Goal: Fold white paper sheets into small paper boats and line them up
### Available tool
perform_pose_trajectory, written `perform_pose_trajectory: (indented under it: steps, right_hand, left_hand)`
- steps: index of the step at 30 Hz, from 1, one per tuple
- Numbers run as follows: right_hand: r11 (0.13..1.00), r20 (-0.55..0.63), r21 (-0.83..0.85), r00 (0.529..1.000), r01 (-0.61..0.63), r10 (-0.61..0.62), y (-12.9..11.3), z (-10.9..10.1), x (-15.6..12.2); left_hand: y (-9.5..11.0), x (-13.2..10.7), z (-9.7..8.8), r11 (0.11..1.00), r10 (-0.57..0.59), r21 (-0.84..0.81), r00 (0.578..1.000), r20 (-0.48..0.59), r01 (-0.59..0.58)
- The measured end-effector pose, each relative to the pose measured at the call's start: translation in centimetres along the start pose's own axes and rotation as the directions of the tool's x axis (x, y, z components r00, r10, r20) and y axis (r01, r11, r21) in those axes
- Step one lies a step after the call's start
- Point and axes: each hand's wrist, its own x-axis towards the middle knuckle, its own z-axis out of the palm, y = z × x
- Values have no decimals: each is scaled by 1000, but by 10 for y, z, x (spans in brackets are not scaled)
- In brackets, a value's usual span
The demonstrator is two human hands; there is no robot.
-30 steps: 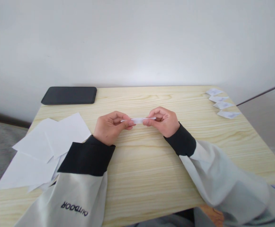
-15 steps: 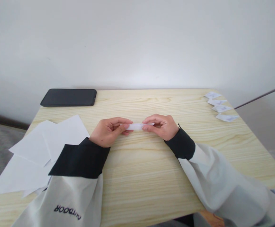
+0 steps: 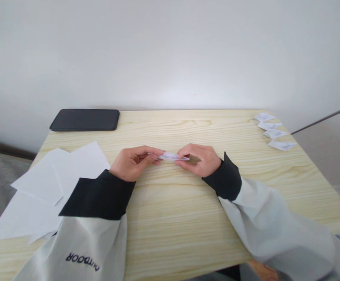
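A small folded piece of white paper (image 3: 170,156) is held between my two hands, above the middle of the wooden table (image 3: 170,218). My left hand (image 3: 137,160) pinches its left end between thumb and fingers. At the right end, the thumb and index finger of my right hand (image 3: 199,159) grip it, and a pointed tip sticks out there. The paper's middle bulges slightly open along its length. My fingers hide parts of both ends.
Several loose white sheets (image 3: 38,175) overlap at the table's left, partly under my left sleeve. A black phone (image 3: 84,120) lies at the back left. Several folded white paper pieces (image 3: 275,134) form a column near the right edge. A white wall (image 3: 170,54) stands behind the table.
The folded paper has gone from a flat strip to one spread open in the middle. My right thumb and fingers have shifted their hold slightly; my left hand has hardly moved.
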Motion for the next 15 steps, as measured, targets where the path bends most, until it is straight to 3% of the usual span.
perform_pose_trajectory:
  steps: [5, 10, 15]
  right_hand:
    - [996, 12, -28, 996, 89, -88, 3, 1, 0]
    - [994, 27, -90, 998, 57, -54, 6, 1, 0]
    - [997, 74, -65, 997, 32, -27, 5, 2, 0]
  left_hand:
    - [-5, 1, 0, 999, 6, 49, 998, 60, -9]
    - [-1, -1, -1, 967, 23, 255, 998, -57, -7]
    - [1, -2, -1, 967, 14, 255, 996, -85, 9]
